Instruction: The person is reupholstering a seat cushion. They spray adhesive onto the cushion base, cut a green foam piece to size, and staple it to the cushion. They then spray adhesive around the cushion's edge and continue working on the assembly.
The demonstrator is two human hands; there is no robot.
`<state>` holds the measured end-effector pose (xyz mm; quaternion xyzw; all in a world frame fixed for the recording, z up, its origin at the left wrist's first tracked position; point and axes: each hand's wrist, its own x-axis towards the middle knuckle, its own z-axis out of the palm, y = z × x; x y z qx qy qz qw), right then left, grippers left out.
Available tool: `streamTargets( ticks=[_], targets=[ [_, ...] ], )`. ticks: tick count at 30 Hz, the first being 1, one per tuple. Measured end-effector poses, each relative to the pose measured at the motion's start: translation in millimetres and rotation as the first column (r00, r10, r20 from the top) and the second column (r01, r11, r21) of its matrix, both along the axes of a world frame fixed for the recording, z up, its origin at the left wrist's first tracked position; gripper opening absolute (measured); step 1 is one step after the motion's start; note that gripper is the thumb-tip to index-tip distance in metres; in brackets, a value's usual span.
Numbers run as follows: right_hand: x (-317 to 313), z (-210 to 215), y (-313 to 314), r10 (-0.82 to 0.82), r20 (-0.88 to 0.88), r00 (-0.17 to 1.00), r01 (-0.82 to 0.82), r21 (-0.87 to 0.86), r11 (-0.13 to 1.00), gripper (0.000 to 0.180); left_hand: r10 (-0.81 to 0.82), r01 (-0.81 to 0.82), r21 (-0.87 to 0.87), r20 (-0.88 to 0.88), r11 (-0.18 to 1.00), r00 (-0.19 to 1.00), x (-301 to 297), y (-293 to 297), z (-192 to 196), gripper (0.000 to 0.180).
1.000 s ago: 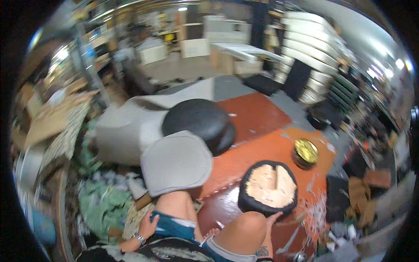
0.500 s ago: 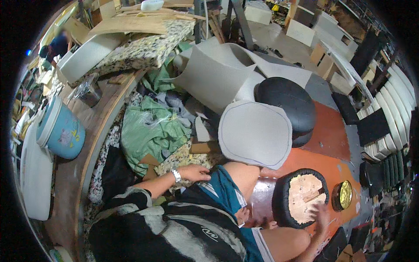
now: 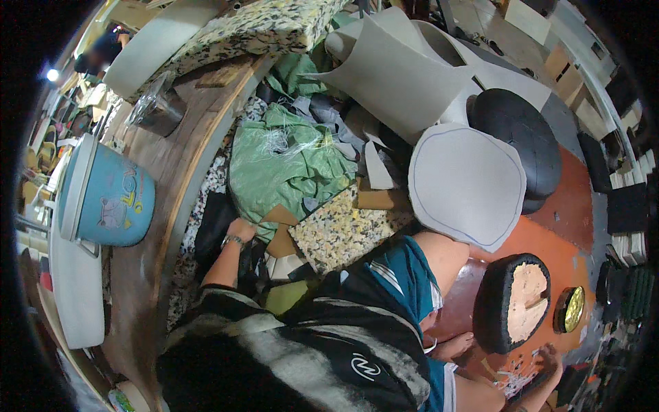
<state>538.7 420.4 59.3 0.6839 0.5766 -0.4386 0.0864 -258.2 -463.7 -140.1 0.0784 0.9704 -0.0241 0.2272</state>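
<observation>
My left hand (image 3: 241, 230) reaches down among scraps beside a crumpled green sack (image 3: 295, 165). Brown board pieces (image 3: 280, 230) lie just right of its fingertips; whether it grips anything is hidden. Low on the right, my right hand (image 3: 549, 362) hovers with fingers apart over the floor. Close by stands a round black padded seat (image 3: 493, 305), tipped on its side, its bare wooden underside (image 3: 528, 302) facing right. Beyond it is a round tin with a gold inside (image 3: 570, 309). A grey-white sheet with a drawn rounded outline (image 3: 467, 185) leans by my knee.
Another black tufted round cushion (image 3: 515, 141) sits behind the sheet. On the left, a wooden bench (image 3: 185, 158) bears a blue bucket (image 3: 117, 196) and a wrapped clear container (image 3: 159, 110). Speckled foam (image 3: 343, 230) lies by my leg; pale scraps (image 3: 518, 381) litter the orange floor.
My left hand has left my thigh and moved left, down into the scraps. My right hand has come away from the seat's wooden underside. The view has shifted left.
</observation>
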Motion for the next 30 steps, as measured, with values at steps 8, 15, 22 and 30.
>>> streamTargets(
  ticks=[8, 15, 22, 30],
  targets=[
    [20.7, 3.6, -20.9, -0.158, -0.185, 0.97, 0.184, 0.132, 0.974, 0.066, 0.122, -0.181, 0.274, 0.219, 0.945, 0.968, 77.1, 17.8, -23.1, 0.065],
    [-21.8, 17.1, -30.0, -0.182, -0.158, 0.971, 0.195, 0.071, 0.978, 0.065, 0.038, -0.118, 0.086, 0.629, 0.989, 0.777, 62.7, 94.1, 0.2, 0.071],
    [-38.5, 23.2, -40.6, -0.168, -0.046, 0.985, 0.172, 0.116, 0.978, 0.073, -0.114, 0.266, 0.444, -0.339, 0.856, 0.934, 5.2, 214.2, 87.8, 0.051],
    [-57.6, 29.8, -59.1, -0.125, -0.005, 0.992, 0.123, 0.228, 0.966, 0.071, 0.187, -0.538, 0.604, 0.546, 0.588, 0.817, 1.6, 361.9, -25.5, 0.061]
  ],
)
